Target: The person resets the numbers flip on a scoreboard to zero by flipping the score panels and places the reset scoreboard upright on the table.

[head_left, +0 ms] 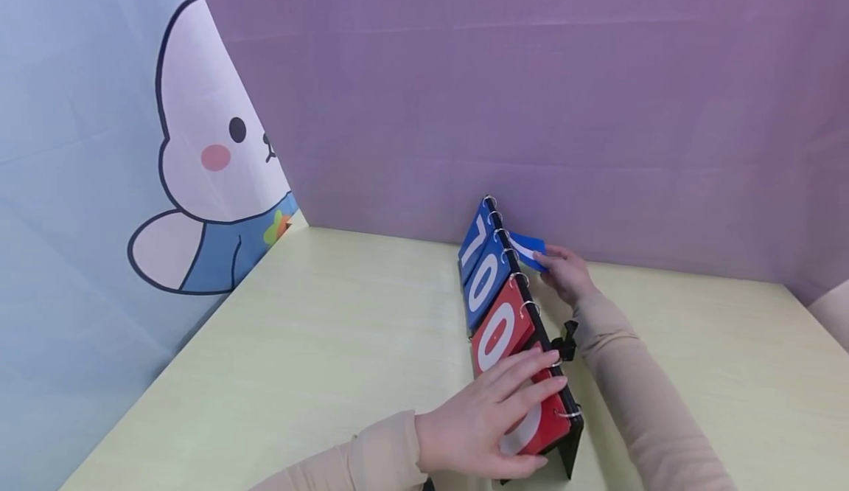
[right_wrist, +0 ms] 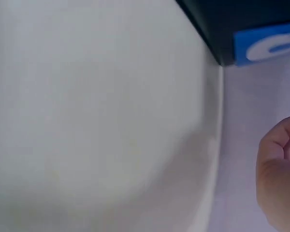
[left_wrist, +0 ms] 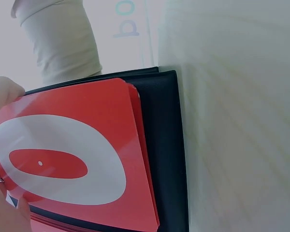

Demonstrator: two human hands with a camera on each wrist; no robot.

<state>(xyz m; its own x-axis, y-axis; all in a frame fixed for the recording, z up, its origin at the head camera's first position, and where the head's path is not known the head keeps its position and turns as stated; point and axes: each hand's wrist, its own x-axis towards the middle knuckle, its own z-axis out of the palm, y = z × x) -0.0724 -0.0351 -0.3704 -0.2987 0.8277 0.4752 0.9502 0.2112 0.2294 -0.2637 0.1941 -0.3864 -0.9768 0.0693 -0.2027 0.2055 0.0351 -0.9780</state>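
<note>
A black flip scoreboard [head_left: 570,447] stands at a slant on the table, with number cards on metal rings along its top edge. Its blue cards [head_left: 486,282] show what looks like a 7 and a 0; the red cards [head_left: 497,332] show zeros. My left hand [head_left: 487,413] holds the near end, fingers across the nearest red card [left_wrist: 101,104] and thumb at the side. Behind the board, my right hand [head_left: 567,273] pinches a bent blue card [head_left: 528,248] by its edge. In the right wrist view, that hand [right_wrist: 275,179] is partly cut off.
The pale table [head_left: 318,343] stretches out on both sides of the board. Close behind the board's far end rises a purple cloth wall [head_left: 530,108]. A light blue cloth with a cartoon rabbit [head_left: 205,108] hangs on the left. A black clip-like part [head_left: 565,342] sticks out by the right forearm.
</note>
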